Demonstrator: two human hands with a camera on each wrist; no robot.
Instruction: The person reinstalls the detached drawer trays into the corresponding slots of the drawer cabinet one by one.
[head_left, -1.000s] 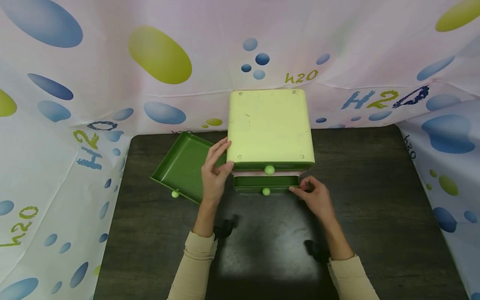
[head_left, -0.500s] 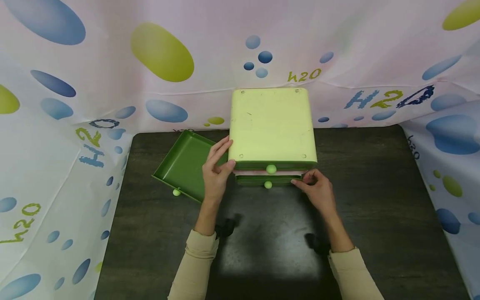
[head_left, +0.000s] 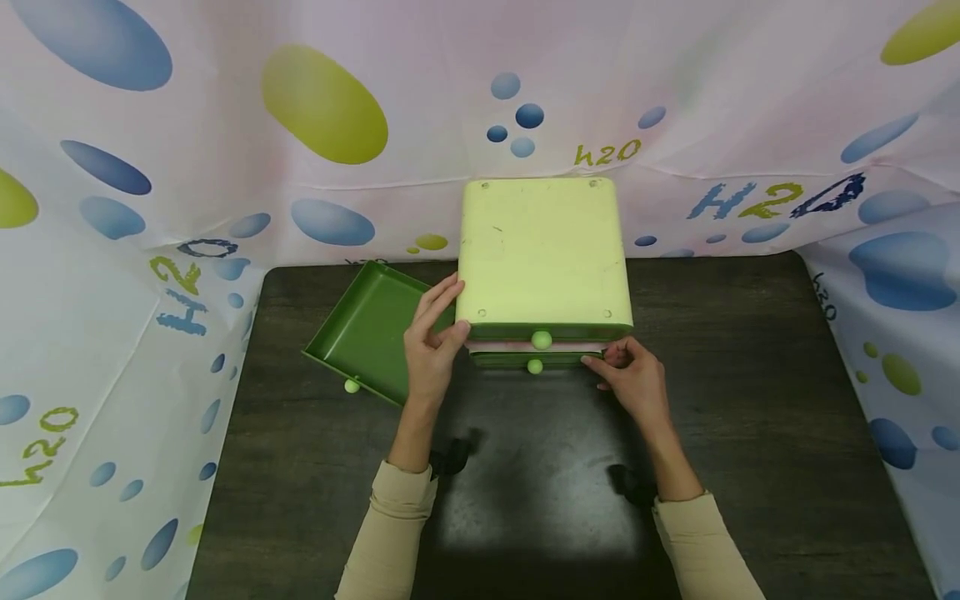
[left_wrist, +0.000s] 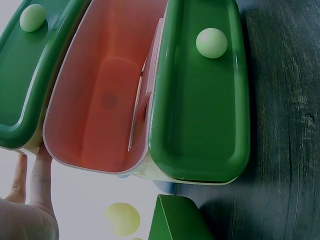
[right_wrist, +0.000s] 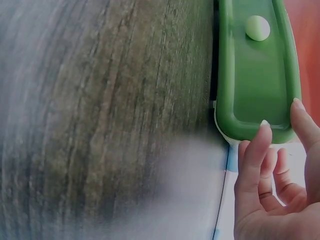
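A pale yellow drawer unit (head_left: 543, 250) stands on the table with its front towards me. Its top green drawer (left_wrist: 22, 85) and bottom green drawer (right_wrist: 260, 75) both sit in the unit, each with a light green round knob. Between them, the middle slot (left_wrist: 110, 70) shows a pinkish-red inside and holds no drawer. My left hand (head_left: 431, 350) rests against the unit's left side, fingers stretched along it and thumb by the front corner. My right hand (head_left: 637, 379) touches the right end of the bottom drawer's front with its fingertips.
A loose green drawer (head_left: 375, 325) lies at an angle on the dark wooden table (head_left: 750, 400), left of the unit and partly behind my left hand. A white bubble-printed cloth (head_left: 420, 83) hangs close behind the unit and along both sides.
The bottom drawer, which stuck out a second ago, has slid back into the unit with my right hand following it. My left hand has kept its place on the unit's side.
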